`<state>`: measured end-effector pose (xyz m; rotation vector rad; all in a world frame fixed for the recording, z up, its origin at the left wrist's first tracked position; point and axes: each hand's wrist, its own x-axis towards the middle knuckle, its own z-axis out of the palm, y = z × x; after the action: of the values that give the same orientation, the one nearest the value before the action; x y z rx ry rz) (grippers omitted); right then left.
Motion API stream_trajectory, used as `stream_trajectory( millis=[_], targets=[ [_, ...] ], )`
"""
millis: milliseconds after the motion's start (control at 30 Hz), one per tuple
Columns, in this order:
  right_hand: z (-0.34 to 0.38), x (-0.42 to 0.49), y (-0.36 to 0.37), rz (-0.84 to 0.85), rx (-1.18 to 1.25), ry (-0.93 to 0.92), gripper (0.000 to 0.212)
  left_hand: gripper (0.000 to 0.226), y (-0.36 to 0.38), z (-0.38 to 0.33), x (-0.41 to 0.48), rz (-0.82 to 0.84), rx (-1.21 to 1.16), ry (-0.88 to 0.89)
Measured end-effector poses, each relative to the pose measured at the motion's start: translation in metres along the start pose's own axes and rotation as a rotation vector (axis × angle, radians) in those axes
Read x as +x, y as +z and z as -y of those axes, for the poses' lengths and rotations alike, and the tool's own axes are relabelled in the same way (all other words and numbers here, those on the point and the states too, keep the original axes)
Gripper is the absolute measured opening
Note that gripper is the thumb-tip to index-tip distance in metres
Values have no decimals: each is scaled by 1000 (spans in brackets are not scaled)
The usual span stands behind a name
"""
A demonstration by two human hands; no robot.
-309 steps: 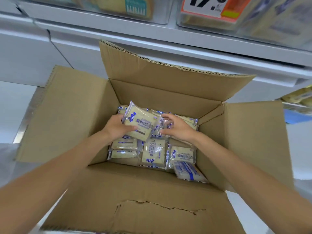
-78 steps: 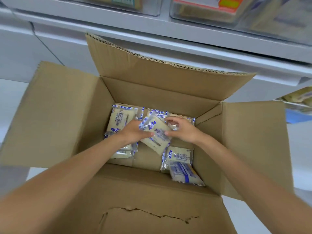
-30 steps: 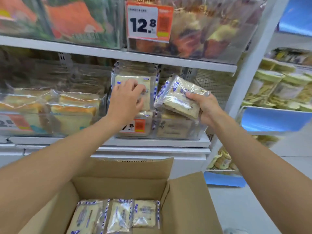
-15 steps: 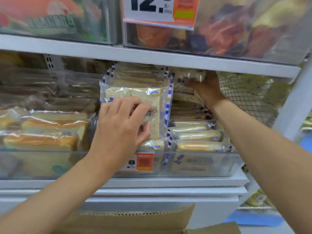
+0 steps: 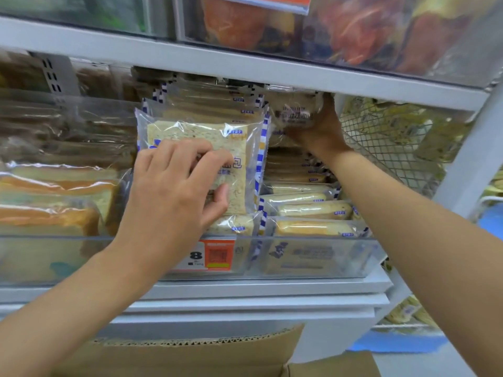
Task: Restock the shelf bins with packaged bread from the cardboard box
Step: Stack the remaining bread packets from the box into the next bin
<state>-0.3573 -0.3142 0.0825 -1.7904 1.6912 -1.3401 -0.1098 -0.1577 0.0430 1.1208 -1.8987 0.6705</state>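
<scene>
My left hand (image 5: 174, 186) grips an upright bread packet (image 5: 231, 148) with a blue-checked edge, at the front of the clear shelf bin (image 5: 313, 257). My right hand (image 5: 318, 131) reaches high at the back right of the bin and holds another bread packet (image 5: 295, 111) on top of a stack of flat packets (image 5: 302, 202), just under the shelf above. The cardboard box (image 5: 201, 355) shows only its top flap at the bottom edge.
A neighbouring clear bin (image 5: 54, 202) at the left holds orange-crusted loaves. A wire mesh divider (image 5: 386, 142) stands right of the stack. The upper shelf (image 5: 245, 66) carries bins of colourful packets. A price tag (image 5: 212, 254) sticks to the bin front.
My right hand has pushed its packet a little deeper on top of the right stack. My left hand stays on the upright packet. The view has moved closer to the shelf.
</scene>
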Motion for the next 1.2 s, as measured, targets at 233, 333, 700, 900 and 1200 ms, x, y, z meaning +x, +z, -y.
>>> stream_trajectory(
  millis=[233,333,700,900,1200],
  targets=[
    [1,-7,4,-56,-160,71,125,29,0,1,0,-6,2,7],
    [10,-22,1,-189,-448,-152,102,28,1,1,-1,-7,-6,10],
    [15,-32,5,-57,-449,-278,64,28,2,2,-2,-24,-14,28],
    [40,-79,-4,-55,-239,-154,50,29,-7,0,-4,0,-96,0],
    [83,-177,3,110,-198,-159,62,51,-37,3,-12,255,-155,-97]
  ],
)
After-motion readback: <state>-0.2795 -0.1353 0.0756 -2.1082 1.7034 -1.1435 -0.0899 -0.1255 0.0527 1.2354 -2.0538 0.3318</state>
